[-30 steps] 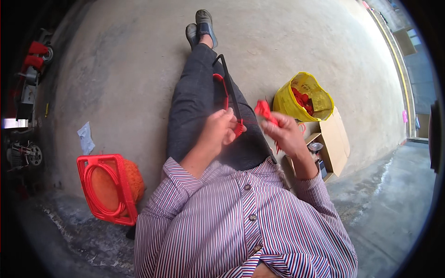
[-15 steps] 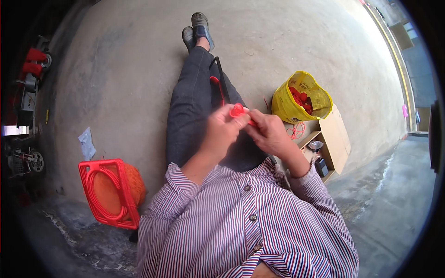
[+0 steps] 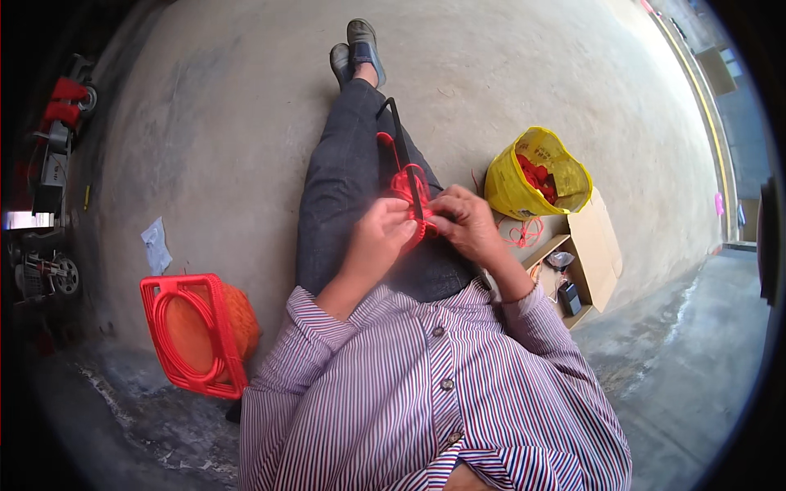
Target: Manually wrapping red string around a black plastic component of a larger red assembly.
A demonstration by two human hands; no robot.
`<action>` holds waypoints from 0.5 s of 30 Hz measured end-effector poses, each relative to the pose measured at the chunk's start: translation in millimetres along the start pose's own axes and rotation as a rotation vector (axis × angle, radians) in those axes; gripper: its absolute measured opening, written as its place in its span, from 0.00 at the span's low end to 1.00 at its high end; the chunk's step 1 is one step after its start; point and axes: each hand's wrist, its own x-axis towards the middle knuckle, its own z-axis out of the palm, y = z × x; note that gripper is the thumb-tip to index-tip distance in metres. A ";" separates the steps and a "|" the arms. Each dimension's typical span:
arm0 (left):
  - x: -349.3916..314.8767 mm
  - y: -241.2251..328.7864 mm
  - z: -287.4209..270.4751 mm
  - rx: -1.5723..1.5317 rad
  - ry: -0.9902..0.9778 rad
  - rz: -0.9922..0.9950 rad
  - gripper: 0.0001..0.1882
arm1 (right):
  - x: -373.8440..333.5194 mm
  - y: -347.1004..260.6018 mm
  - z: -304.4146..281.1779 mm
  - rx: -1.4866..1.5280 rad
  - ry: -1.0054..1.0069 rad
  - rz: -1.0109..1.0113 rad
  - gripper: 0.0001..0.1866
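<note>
Across my lap lies a thin black bar frame with a bent far end. Red cord is looped and wrapped about its near part, and one strand runs along the bar to a small red loop farther off. From the left, my left hand closes its fingers on the wrapped cord. My right hand pinches the cord from the other side, thumb and fingertips close to the bar. Fingertips partly cover the spot where cord and bar meet.
A yellow bucket-like bag with red material inside stands to the right, beside an open cardboard box holding small items. Left of me, a red square frame with coiled cord leans on an orange bundle. White paper lies on the floor.
Both hands have come slightly down and apart around the bar. The red cord, earlier bunched between the fingers, now shows as loose loops about the black bar.
</note>
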 end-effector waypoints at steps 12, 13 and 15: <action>-4.3 -5.0 10.8 0.232 -0.097 -0.002 0.07 | -21.2 -158.1 -92.8 1.113 -0.177 -0.240 0.10; -3.0 -1.6 14.1 0.242 -0.094 -0.030 0.08 | -28.3 -169.6 -83.7 1.349 -0.157 -0.279 0.14; -1.4 2.7 17.8 0.252 -0.088 -0.059 0.09 | -21.3 -168.0 -93.2 1.329 -0.500 -0.470 0.14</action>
